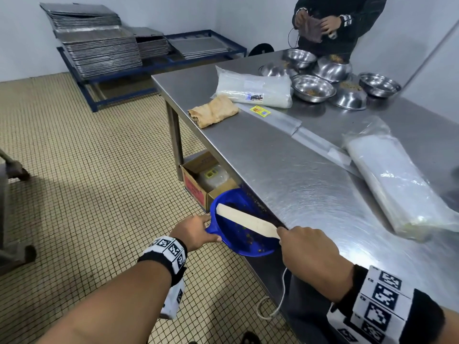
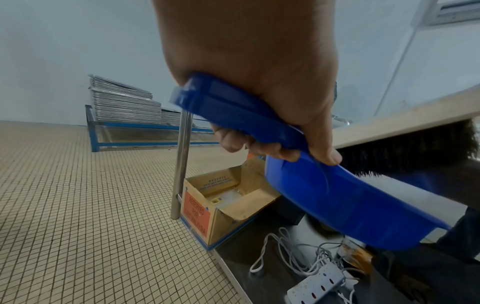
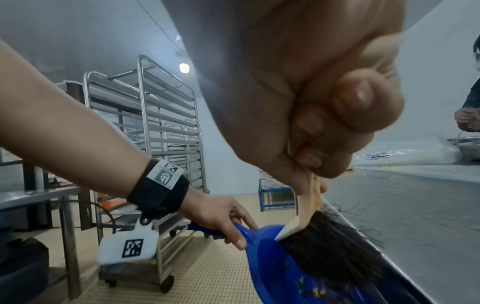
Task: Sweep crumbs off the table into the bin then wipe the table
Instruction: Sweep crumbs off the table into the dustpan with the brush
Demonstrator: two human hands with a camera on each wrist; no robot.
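My left hand (image 1: 196, 232) grips the handle of a blue dustpan (image 1: 238, 234) held just below the near edge of the steel table (image 1: 310, 184). In the left wrist view the fingers (image 2: 249, 144) curl round the dustpan (image 2: 345, 203) handle. My right hand (image 1: 305, 247) holds the pale wooden handle of a black-bristled brush (image 1: 248, 220) that lies across the pan's mouth. The right wrist view shows the brush (image 3: 327, 253) bristles inside the dustpan (image 3: 270, 265), with yellow crumbs (image 3: 311, 290) lying in it.
A beige folded cloth (image 1: 213, 111), plastic bag packs (image 1: 255, 89) (image 1: 397, 184) and several steel bowls (image 1: 313, 88) sit on the table. Another person (image 1: 337, 23) stands at the far end. A cardboard box (image 1: 206, 180) and a power strip (image 2: 317, 286) lie under the table.
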